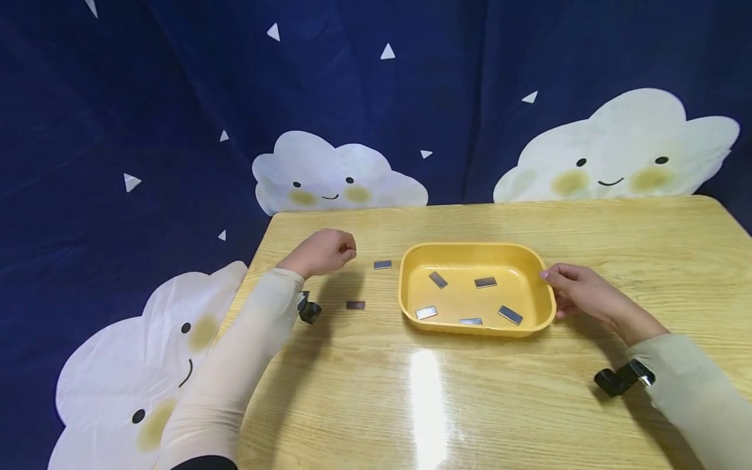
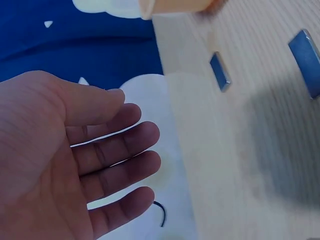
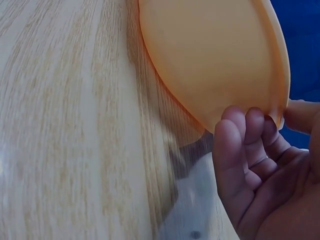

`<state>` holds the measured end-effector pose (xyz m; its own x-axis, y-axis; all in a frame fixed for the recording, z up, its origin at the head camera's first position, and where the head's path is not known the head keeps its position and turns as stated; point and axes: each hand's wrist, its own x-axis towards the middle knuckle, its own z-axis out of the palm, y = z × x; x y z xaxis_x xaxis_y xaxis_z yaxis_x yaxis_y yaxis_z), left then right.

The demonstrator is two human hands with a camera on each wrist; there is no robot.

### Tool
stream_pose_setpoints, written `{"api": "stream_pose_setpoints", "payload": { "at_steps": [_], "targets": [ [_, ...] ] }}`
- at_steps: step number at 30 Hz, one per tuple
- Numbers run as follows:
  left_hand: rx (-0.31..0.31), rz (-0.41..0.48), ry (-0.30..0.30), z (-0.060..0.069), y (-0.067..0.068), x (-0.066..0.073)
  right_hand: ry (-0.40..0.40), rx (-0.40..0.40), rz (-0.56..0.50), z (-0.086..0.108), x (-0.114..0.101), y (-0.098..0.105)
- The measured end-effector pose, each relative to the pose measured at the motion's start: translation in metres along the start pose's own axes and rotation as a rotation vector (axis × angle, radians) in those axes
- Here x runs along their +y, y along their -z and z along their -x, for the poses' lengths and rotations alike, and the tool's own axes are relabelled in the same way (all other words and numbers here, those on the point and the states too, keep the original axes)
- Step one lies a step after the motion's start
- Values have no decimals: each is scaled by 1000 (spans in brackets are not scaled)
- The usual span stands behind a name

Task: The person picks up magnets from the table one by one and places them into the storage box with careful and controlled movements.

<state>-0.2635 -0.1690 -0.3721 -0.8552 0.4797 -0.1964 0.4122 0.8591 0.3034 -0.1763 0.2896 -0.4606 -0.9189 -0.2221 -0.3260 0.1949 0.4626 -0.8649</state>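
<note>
A shallow yellow plastic basin [image 1: 477, 331] stands on the wooden table, with several small flat metal bars [image 1: 510, 315] lying apart on its floor. My right hand [image 1: 584, 297] holds the basin's right end; in the right wrist view the thumb lies over the rim [image 3: 280, 60] and the fingers are curled against the outer wall. Left of the basin, my left hand [image 1: 325, 252] hovers above the table, its fingers loosely bent and nothing between them. Near it, one metal bar [image 1: 382, 264] lies beside the basin and another metal bar [image 1: 355, 305] closer to me.
The light wooden table [image 1: 529, 391] has its left edge beneath my left forearm. Behind it hangs a dark blue curtain [image 1: 458, 78] with white clouds and triangles. A black wrist camera [image 1: 613, 382] is strapped to my right sleeve, another wrist camera [image 1: 308, 311] to the left.
</note>
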Motion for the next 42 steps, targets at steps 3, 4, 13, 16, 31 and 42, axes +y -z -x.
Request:
{"api": "stream_pose_setpoints", "payload": {
  "at_steps": [3, 4, 13, 16, 31, 42],
  "targets": [
    [-10, 12, 12, -7, -7, -5, 6, 0, 9, 1, -1, 1],
    [-14, 14, 14, -10, -10, -7, 8, 0, 11, 1, -1, 2],
    [-46, 42, 11, -26, -27, -3, 14, -2, -18, 4, -3, 1],
    [-45, 53, 6, -29, -30, -2, 12, 2, -23, 4, -4, 1],
    [-113, 45, 88, -67, -60, -2, -3, -2, -5, 1, 1, -1],
    [-89, 57, 173, -80, -65, 5, 10, 1, -3, 1, 2, 1]
  ]
}}
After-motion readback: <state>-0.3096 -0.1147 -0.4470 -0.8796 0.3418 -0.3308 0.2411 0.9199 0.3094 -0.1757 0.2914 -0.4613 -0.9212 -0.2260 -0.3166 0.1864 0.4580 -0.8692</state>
